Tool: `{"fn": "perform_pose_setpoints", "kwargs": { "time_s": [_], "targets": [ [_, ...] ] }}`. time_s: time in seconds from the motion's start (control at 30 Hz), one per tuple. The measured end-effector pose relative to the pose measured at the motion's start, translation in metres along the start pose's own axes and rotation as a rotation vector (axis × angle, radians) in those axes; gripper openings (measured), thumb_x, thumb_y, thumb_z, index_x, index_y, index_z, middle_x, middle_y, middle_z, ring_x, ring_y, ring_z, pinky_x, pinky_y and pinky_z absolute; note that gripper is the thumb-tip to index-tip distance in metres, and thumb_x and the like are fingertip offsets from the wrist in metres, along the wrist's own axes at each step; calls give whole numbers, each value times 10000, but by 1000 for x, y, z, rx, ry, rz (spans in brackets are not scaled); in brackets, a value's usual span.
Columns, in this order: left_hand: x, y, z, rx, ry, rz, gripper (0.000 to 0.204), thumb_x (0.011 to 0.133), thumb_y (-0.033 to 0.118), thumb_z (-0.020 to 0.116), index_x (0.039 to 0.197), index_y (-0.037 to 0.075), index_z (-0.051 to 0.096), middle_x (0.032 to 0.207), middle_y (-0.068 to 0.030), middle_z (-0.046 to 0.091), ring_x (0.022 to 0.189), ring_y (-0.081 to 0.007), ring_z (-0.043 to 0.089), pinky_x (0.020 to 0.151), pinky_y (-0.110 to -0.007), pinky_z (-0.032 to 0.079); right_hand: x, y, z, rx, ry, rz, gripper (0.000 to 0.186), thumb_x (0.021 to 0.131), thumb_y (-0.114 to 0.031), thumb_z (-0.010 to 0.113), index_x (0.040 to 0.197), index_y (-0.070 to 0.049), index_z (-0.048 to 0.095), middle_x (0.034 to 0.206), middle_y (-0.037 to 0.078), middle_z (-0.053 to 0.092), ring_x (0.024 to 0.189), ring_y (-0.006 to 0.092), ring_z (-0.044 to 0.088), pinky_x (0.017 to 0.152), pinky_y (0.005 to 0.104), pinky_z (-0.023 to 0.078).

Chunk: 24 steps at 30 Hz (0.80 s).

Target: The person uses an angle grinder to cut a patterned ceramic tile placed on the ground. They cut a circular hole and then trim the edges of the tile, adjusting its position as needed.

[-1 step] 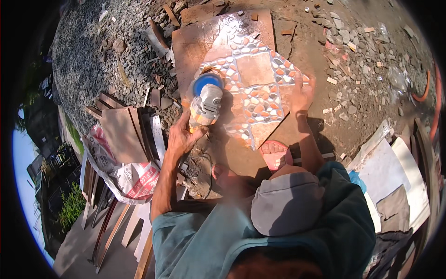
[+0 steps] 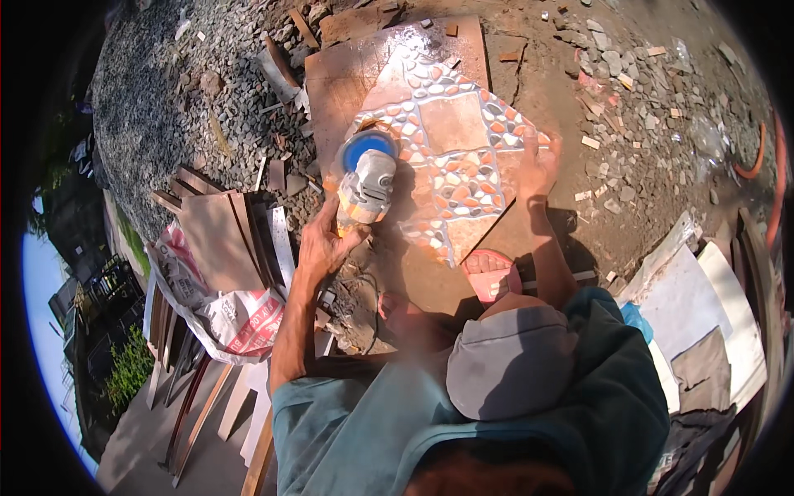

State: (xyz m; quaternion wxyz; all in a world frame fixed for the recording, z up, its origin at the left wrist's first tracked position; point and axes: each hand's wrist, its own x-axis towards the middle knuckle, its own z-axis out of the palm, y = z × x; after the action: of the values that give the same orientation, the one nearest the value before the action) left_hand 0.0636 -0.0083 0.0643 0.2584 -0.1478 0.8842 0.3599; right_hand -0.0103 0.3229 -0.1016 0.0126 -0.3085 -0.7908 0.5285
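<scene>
My left hand [image 2: 321,246] is wrapped round an angle grinder [image 2: 366,192] with a grey head and a yellowish body. Its round blue disc [image 2: 367,154], smeared at the rim, sits at the left edge of a patterned floor tile [image 2: 453,124]. Pebble shapes in white, orange and grey alternate with plain tan squares on that tile. It lies slantwise over a larger brown slab [image 2: 335,83]. At the tile's right corner, my right hand [image 2: 538,172] grips the edge, fingers on top. The disc's contact with the tile is hard to make out.
Gravel [image 2: 165,107] is heaped at the left, and rubble [image 2: 616,74] lies scattered at the right. Cut tiles [image 2: 217,236] and a printed sack [image 2: 240,322] stand near my left arm. My sandalled foot [image 2: 490,273] is close to the tile's lower edge.
</scene>
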Motion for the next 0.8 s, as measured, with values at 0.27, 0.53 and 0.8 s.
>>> {"fn": "perform_pose_setpoints", "kwargs": {
  "time_s": [0.27, 0.53, 0.8],
  "targets": [
    [6, -2, 1, 6, 9, 77, 688, 788, 297, 810, 1369, 20, 566, 1149, -182, 701, 981, -265, 703, 859, -372, 542, 0, 1, 2, 70, 41, 38, 463, 976, -429, 667, 1185, -28, 568, 1066, 120, 612, 984, 200, 568, 887, 345, 464],
    [5, -5, 3, -8, 42, 145, 657, 780, 272, 814, 1331, 0, 584, 1159, -206, 693, 1000, -295, 710, 835, -373, 561, 0, 2, 3, 31, 56, 11, 517, 969, -461, 622, 1256, -39, 537, 1097, 265, 666, 1042, 440, 641, 899, 472, 480],
    [5, 6, 3, 22, 32, 93, 700, 784, 298, 818, 1356, -18, 566, 1128, -226, 699, 966, -312, 721, 805, -386, 561, 0, -2, 4, 108, 53, 36, 471, 972, -425, 657, 1179, -15, 557, 1087, 122, 595, 1007, 221, 560, 906, 363, 453]
  ]
}}
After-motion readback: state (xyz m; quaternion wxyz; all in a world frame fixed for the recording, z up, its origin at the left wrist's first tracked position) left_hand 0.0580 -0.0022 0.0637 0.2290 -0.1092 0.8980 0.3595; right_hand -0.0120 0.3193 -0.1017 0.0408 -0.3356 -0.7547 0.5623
